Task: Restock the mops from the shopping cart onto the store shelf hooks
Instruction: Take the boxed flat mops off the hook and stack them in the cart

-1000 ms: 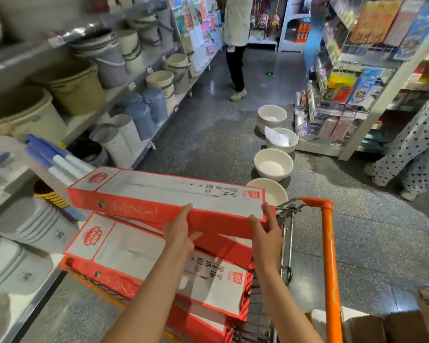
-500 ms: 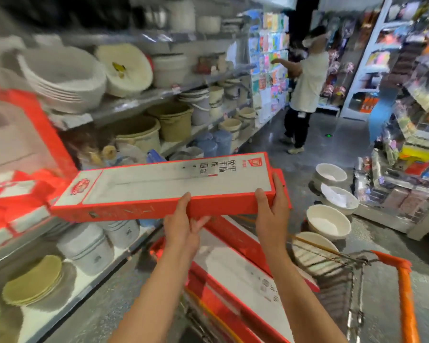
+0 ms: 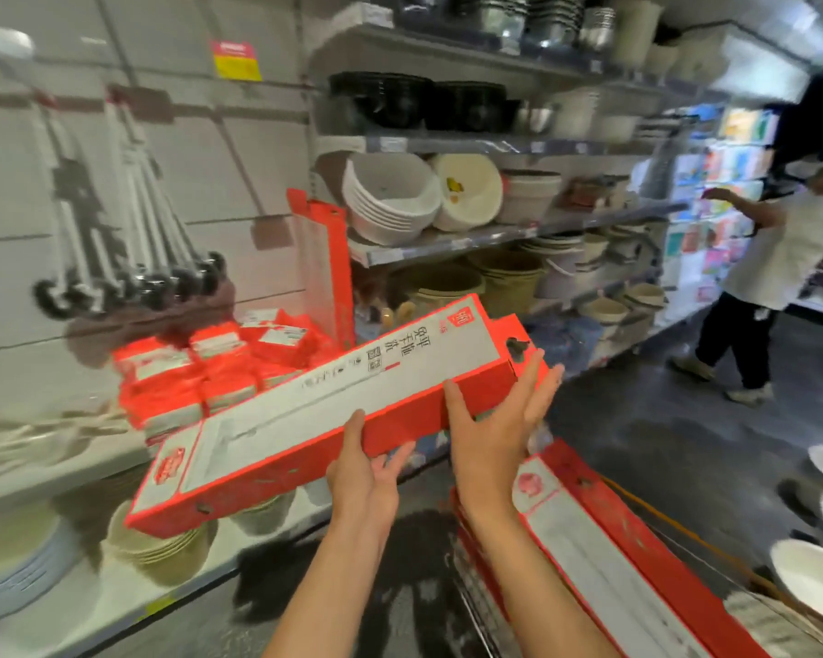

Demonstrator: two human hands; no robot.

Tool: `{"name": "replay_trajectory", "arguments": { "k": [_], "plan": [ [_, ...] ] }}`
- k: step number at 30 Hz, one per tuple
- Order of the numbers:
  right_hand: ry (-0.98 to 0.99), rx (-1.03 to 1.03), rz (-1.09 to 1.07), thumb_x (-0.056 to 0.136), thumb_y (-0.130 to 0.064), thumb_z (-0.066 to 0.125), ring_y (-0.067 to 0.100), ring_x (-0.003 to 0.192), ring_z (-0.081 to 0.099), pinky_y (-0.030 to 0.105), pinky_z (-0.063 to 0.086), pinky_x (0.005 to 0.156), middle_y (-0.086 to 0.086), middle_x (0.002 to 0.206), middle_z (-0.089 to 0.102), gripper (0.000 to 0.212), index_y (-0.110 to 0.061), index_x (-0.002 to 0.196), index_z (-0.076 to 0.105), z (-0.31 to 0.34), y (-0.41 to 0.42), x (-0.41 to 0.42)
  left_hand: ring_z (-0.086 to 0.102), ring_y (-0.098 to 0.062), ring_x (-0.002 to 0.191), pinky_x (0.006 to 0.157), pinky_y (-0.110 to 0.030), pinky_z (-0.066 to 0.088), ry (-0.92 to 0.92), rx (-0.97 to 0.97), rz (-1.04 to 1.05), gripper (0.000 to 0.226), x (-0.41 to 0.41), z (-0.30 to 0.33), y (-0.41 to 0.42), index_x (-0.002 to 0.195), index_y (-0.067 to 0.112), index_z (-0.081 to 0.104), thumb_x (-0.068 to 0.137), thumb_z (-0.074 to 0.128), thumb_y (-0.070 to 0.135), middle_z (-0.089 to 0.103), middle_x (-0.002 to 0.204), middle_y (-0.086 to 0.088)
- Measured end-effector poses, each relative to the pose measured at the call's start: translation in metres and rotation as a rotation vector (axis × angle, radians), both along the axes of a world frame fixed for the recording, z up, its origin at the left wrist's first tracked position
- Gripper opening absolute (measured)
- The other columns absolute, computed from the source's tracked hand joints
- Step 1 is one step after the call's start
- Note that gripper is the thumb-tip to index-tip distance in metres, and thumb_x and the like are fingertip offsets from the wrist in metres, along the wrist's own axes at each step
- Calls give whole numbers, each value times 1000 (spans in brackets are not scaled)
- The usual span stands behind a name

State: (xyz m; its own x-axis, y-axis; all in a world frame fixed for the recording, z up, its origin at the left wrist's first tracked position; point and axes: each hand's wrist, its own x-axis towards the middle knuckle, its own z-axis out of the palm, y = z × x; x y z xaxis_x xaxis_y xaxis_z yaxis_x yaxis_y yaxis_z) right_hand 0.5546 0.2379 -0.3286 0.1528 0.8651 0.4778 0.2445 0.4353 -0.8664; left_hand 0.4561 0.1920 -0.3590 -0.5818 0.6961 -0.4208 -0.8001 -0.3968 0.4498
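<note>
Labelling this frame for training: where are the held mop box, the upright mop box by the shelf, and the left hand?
held mop box [image 3: 352, 396], head view, white top face.
upright mop box [image 3: 326, 273], head view, its front panel.
left hand [image 3: 364, 482], head view, back of hand.

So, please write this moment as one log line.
boxed mop | held by left hand, right hand | tilted | not yet hung
</note>
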Motion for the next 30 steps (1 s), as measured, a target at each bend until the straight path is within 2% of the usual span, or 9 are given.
{"name": "replay_trajectory", "arguments": {
  "k": [3, 6, 9, 13, 18, 22, 24, 28, 30],
  "plan": [
    [74, -109, 73, 77, -34, 85, 24, 155, -5, 41, 9, 126, 13, 167, -6, 120, -10, 159, 1, -7, -20, -48, 63, -27, 106, 85, -47, 56, -53, 79, 54, 30, -32, -13, -24, 125, 17, 58, 96, 66, 12, 73, 100, -4],
    [149, -278, 168, 77, -28, 86, 22, 153, 0, 17, 6, 117, 17, 166, -3, 122, -9, 159, -2, -7, -31, -86, 66, -28, 103, 90, -51, 53, -38, 36, 126, 31, -56, -21, -47, 125, 13, 58, 95, 66, 13, 71, 106, -10],
    [151, -356, 214, 79, -26, 85, 24, 147, 19, 22, 24, 104, 20, 163, 9, 112, -13, 159, 8, -6, -38, -117, 68, -26, 96, 98, -54, 51, -47, -4, 157, 22, -78, -20, -63, 117, 12, 59, 95, 65, 11, 72, 106, -13],
    [139, -303, 278, 79, -23, 83, 26, 133, 40, 21, 32, 95, 17, 146, 42, 90, -18, 152, 32, -5, -40, -148, 67, -28, 107, 82, -45, 56, -65, -9, 207, 36, -110, -27, -78, 129, 14, 57, 94, 68, 13, 70, 120, -13],
    [131, -109, 434, 72, -16, 85, 21, 126, 45, 27, 37, 102, 10, 132, 50, 80, -17, 142, 46, 12, -46, -196, 62, -37, 109, 107, -48, 46, -103, 75, 112, 21, -151, -25, -98, 117, 8, 64, 96, 61, 13, 75, 96, -22],
    [49, 127, 602, 66, -10, 86, 1, 120, 39, 6, 26, 103, 2, 132, 49, 81, -12, 139, 49, 34, -51, -246, 63, -39, 103, 89, -49, 58, -86, 54, 6, 44, -180, -26, -109, 114, -6, 62, 82, 67, 23, 70, 102, -29],
    [-19, 197, 714, 65, -9, 84, -5, 116, 39, -2, 22, 99, 0, 132, 49, 81, -14, 138, 49, 42, -53, -268, 63, -40, 99, 89, -47, 53, -82, -39, -54, 50, -193, -30, -109, 115, -11, 59, 91, 63, 33, 65, 107, -30],
    [-127, 273, 926, 66, -24, 76, 9, 129, 46, 9, 29, 108, 2, 143, 49, 81, -19, 142, 47, 49, -46, -302, 74, -35, 78, 67, -44, 62, 157, -321, -255, 57, -223, -33, -116, 112, -7, 63, 102, 46, 47, 74, 95, -24],
    [-140, 278, 1008, 67, -30, 73, 10, 132, 47, 23, 36, 113, -2, 146, 48, 82, -24, 143, 45, 55, -33, -315, 73, -26, 71, 62, -39, 60, 356, -470, -190, 49, -240, -26, -121, 104, 3, 67, 101, 48, 48, 77, 90, -13]
  ]
}}
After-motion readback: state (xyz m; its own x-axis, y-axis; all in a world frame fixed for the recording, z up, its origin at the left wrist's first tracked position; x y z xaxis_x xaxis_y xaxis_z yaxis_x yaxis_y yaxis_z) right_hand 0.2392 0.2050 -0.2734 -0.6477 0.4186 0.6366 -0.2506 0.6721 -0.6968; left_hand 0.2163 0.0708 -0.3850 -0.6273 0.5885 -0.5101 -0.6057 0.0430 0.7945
